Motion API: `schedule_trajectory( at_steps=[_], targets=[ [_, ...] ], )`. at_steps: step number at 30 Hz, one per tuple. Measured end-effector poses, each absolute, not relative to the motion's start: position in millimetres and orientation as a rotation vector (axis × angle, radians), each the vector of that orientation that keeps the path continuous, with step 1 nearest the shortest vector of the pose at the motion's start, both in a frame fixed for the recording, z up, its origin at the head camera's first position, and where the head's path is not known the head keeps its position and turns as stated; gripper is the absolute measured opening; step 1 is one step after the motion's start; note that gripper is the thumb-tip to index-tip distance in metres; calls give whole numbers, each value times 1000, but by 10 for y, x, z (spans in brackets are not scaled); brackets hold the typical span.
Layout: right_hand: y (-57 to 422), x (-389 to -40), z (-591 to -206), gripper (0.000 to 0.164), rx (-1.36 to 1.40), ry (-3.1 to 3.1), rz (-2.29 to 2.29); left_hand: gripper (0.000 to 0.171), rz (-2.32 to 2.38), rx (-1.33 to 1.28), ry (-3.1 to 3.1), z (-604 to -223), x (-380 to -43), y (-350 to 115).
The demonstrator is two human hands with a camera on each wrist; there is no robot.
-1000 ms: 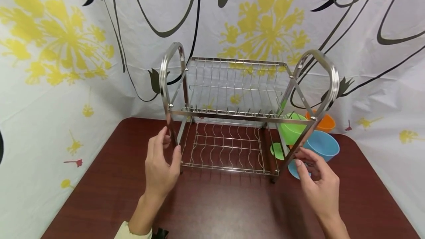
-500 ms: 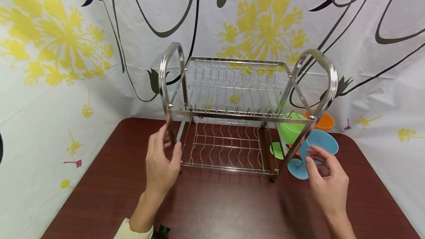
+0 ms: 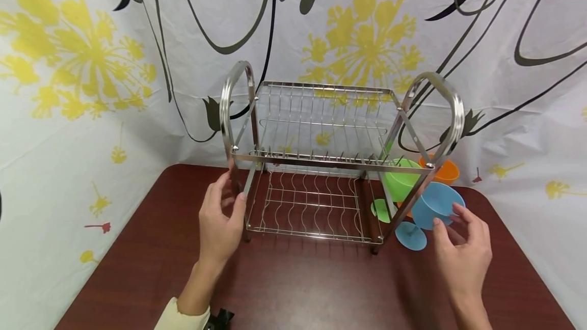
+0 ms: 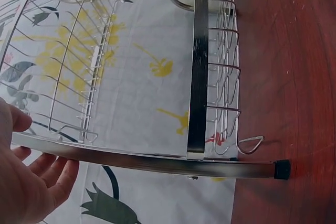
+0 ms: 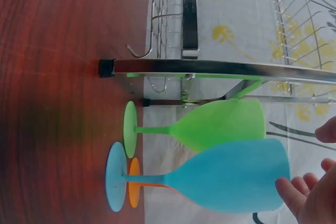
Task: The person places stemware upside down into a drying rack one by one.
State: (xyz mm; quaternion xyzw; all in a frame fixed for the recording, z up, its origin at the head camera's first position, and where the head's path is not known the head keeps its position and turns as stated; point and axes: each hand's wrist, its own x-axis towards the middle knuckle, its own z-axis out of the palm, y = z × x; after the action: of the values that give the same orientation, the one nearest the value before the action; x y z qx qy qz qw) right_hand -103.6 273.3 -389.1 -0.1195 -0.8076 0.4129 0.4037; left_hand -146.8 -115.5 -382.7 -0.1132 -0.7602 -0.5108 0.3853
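A two-tier metal dish rack [image 3: 332, 162] stands upright on the table. My left hand [image 3: 220, 228] is at the rack's left front leg, its fingers loosely bent beside it. In the left wrist view the fingertips meet the leg [image 4: 131, 161], while the thumb sits apart from it. Right of the rack stands a blue plastic goblet [image 3: 435, 205], upright on its foot. Near its rim is my right hand [image 3: 465, 256], fingers relaxed and spread; the right wrist view shows a fingertip overlapping the blue cup, but contact is unclear.
A green goblet [image 3: 398, 181] and an orange goblet [image 3: 445, 171] stand close behind the blue one, partly hidden by the rack's right leg. The dark red table [image 3: 298, 284] ends at a white patterned cloth [image 3: 183, 90] hung at the back and sides.
My right hand has moved away from the rack's right front leg, to the right, and is now beside the blue goblet. The left hand has stayed at the left leg.
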Motion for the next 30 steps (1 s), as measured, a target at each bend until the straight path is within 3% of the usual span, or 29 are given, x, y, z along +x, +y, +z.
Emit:
schedule_trajectory(
  at_steps=[30],
  targets=[
    [2864,-1152,-3982,69,-415,-2096,938,25,-1656,-205,-1936,-3680,-1503,-1103]
  ],
)
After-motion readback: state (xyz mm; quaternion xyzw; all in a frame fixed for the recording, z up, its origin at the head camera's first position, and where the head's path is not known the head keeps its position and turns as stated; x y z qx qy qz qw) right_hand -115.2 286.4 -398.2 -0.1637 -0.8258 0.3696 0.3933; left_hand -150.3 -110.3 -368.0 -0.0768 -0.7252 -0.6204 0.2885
